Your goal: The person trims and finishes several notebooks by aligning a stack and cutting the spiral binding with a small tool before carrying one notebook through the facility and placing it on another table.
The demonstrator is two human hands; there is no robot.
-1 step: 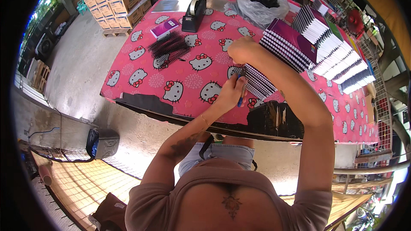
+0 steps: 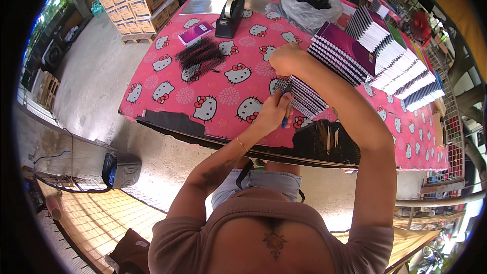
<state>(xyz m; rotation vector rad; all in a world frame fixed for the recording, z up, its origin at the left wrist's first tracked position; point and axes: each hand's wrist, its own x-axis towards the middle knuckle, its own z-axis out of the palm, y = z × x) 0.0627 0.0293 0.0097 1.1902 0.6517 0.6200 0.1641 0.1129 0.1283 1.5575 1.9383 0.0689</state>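
Left hand (image 2: 271, 114) with grip closed on blue-handled tool (image 2: 285, 116) at spiral notebook (image 2: 304, 96) near tabletop (image 2: 167, 66) front edge; right hand (image 2: 286, 58) pressing on it, grip unclear. Beyond: loose black coils (image 2: 200, 56), tape dispenser (image 2: 229, 18), notebook stacks (image 2: 385, 50).

Table (image 2: 167, 78) under a pink cartoon-cat cloth

Carrying black binding coils (image 2: 200, 55), a tape dispenser (image 2: 229, 18), a purple booklet (image 2: 195, 33), a clear bag (image 2: 310, 7) and stacked notebooks (image 2: 375, 53), all lying directly on it.
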